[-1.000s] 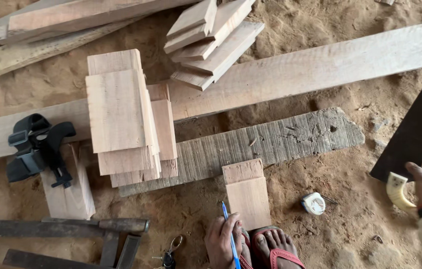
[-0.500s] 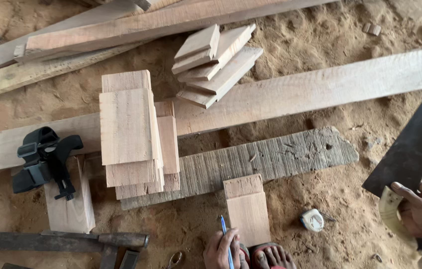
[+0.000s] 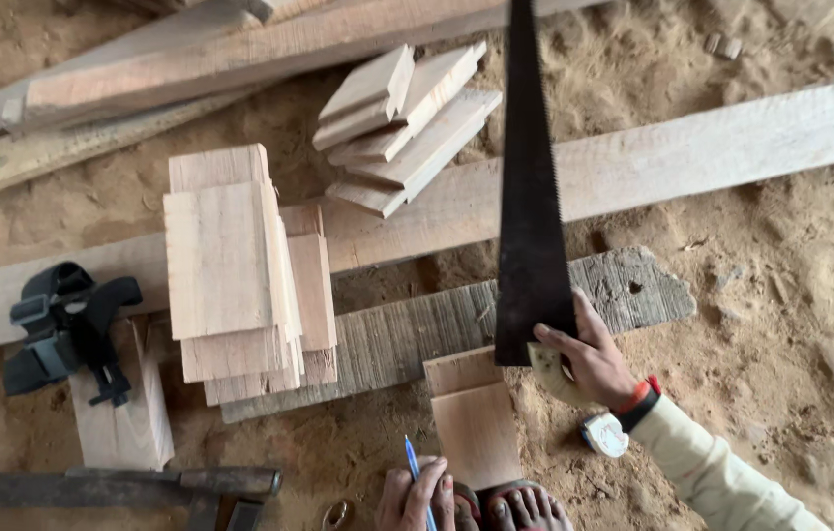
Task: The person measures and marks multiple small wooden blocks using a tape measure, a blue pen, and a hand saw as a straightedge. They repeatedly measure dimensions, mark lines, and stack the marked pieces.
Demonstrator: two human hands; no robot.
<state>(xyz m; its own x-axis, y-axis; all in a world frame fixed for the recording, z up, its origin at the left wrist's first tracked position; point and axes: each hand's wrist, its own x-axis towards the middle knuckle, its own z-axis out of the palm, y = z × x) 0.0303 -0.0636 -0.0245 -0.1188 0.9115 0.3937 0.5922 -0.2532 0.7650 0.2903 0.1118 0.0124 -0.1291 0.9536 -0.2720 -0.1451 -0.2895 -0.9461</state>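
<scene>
Nearest, at the bottom edge of the sandy ground (image 3: 791,324), the left hand (image 3: 415,500) has its fingers curled together, pinching a slim blue pen (image 3: 414,464) that stands nearly upright. Just beside it, toes in a red sandal (image 3: 520,506) press on the near end of a short, smooth, pale wooden block (image 3: 476,433), which lies lengthwise away from the person. To the right, the right hand (image 3: 589,359), in a cream sleeve with a red and black wristband, wraps its fingers around the pale handle of a handsaw (image 3: 532,197); the thumb lies along the top. The saw's dark, flat, tapering blade points away, its toothed edge on the right, crossing a rough grey board (image 3: 407,339) with ribbed saw marks. A small white round tape measure (image 3: 606,435) lies in the dust under the wrist. At the left, a black clamp (image 3: 63,329) sits on a pale block. Beyond, a stack of flat rectangular offcuts (image 3: 230,265) rests on a long plank (image 3: 712,147), with a fanned pile of thinner pieces (image 3: 407,123) farther on. Long weathered planks (image 3: 240,59) lie along the far edge.
</scene>
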